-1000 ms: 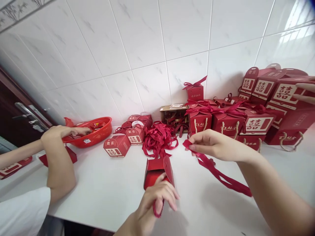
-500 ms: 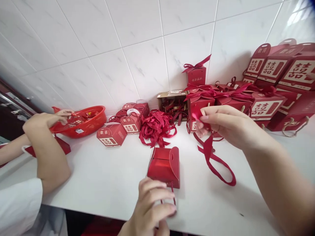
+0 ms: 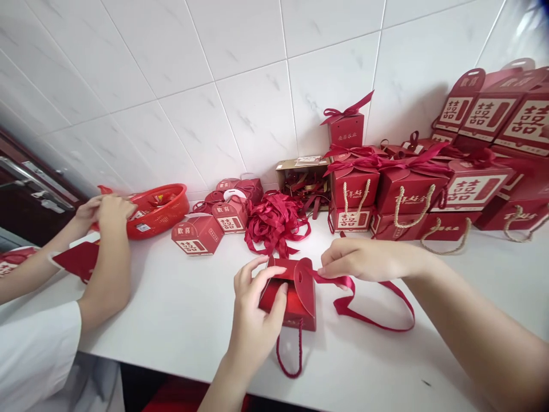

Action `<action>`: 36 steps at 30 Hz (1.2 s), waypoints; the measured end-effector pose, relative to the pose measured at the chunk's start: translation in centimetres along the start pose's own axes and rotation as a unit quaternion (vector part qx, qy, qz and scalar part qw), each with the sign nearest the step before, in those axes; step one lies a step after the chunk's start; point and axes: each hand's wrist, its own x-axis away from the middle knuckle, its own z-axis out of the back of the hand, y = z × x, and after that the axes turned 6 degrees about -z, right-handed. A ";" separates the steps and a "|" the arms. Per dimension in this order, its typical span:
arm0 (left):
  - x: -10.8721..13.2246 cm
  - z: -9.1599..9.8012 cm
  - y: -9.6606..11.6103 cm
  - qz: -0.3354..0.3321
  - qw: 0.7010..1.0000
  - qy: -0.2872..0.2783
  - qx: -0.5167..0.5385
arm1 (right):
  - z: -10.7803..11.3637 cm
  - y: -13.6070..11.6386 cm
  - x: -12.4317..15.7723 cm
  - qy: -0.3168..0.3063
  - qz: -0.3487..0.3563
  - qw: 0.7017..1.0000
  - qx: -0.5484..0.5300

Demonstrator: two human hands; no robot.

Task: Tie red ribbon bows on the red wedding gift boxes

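Note:
A small red gift box (image 3: 306,294) stands on the white table in front of me, its top flaps curved inward and a gap showing between them. My left hand (image 3: 255,306) grips the box's left side, thumb at the gap and fingers round the left flap. A dark red cord handle (image 3: 289,375) hangs from the front and lies on the table. Pinched in my right hand (image 3: 371,257) is a red satin ribbon (image 3: 403,326). Its end is against the hole in the box's right flap, and the rest loops over the table to the right.
Behind the box lies a heap of red ribbons (image 3: 277,220), beside finished-looking boxes (image 3: 197,234) and an open carton (image 3: 302,183). Stacked, ribbon-tied boxes (image 3: 403,191) fill the back right. At left, a co-worker's hands (image 3: 107,209) are by a red basket (image 3: 160,220).
My right hand has brought the ribbon down and left to the box's flap. My left hand has moved up from the cord handle onto the box. The co-worker's hands have come together.

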 end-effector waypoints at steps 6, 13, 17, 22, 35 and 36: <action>-0.5 -0.1 0.8 -0.039 0.999 -0.001 -0.031 | -0.2 0.0 -0.7 -0.032 -0.012 0.998 -0.047; -1.4 0.2 1.7 -0.083 0.991 -0.045 -0.096 | -0.7 0.2 -1.3 -0.075 0.028 0.994 -0.072; -1.7 0.3 1.9 -0.106 0.988 -0.050 -0.105 | -1.0 0.1 -1.8 -0.042 0.049 0.994 -0.093; -2.2 0.1 1.8 -0.116 0.984 -0.019 -0.136 | -1.4 0.2 -2.2 -0.038 0.053 0.994 -0.089; -5.8 2.2 3.3 -0.203 0.959 0.153 -0.128 | -1.9 -0.6 -2.1 0.148 0.235 0.954 -0.111; -5.6 2.4 3.5 -0.195 0.962 0.153 -0.115 | -1.9 -0.8 -2.0 0.154 0.244 0.948 -0.132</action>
